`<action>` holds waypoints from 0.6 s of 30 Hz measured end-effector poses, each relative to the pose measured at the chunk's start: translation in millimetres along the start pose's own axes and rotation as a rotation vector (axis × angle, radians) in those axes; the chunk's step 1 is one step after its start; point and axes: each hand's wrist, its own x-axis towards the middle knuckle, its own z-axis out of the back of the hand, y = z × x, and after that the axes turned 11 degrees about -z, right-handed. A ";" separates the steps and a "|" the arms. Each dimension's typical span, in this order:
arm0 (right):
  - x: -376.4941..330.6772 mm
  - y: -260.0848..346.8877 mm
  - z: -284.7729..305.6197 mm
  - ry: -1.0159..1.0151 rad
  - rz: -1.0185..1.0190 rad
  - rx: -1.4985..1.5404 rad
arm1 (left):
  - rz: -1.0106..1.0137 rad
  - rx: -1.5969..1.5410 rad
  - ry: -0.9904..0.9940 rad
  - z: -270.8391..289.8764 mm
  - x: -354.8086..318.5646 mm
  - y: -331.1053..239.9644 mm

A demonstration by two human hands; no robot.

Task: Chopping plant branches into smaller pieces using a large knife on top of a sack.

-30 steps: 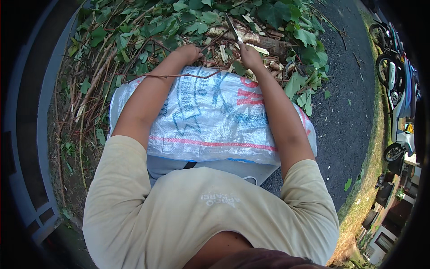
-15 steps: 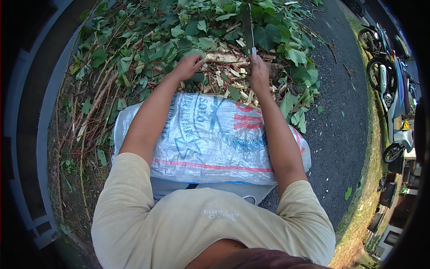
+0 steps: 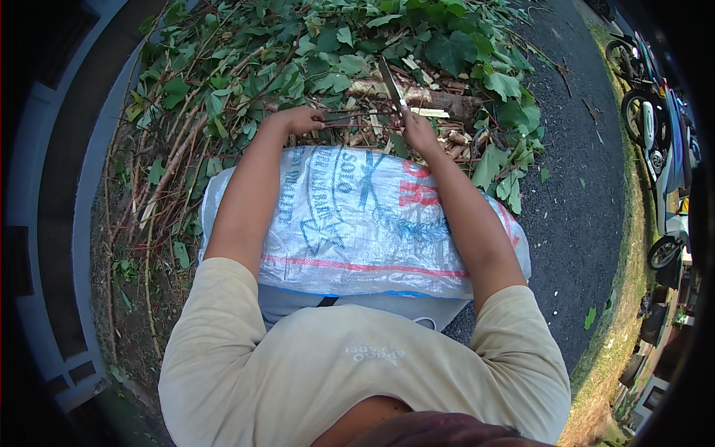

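The knife (image 3: 392, 83) stood raised in the right hand (image 3: 418, 132), fingers closed on its handle, above the thin stick (image 3: 356, 119) gripped by the left hand (image 3: 302, 119) over the leaf pile (image 3: 246, 67); chopping well away from that hand seemed wisest.

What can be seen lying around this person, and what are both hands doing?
Woven sack: one, white with blue and red print, across the person's lap.
Leafy cut branches: a heap, green, on the ground ahead of the sack.
Bare twigs: many, brown, left of the sack.
Log: one, brown, among the leaves beyond the hands.
Chopped wood pieces: several, pale brown, beside the right hand.
Knife blade: one, dark, pointing away from the person.
Paved path: one, dark grey, on the right.
Parked motorbikes: at least two, at the right edge.
Shirt: one, beige, worn.
Left hand: gripping a thin stick.
Right hand: holding the knife.
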 end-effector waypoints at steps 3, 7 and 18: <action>6.0 7.4 0.2 -0.016 -0.057 0.106 | -0.064 0.037 -0.149 -12.2 -4.3 13.0; -10.6 34.3 25.9 -0.064 -0.032 0.402 | -0.181 -0.182 -0.476 5.8 -3.9 -16.0; -38.0 65.7 31.7 -0.220 0.285 0.359 | 0.211 -0.280 -0.586 -32.2 71.3 48.4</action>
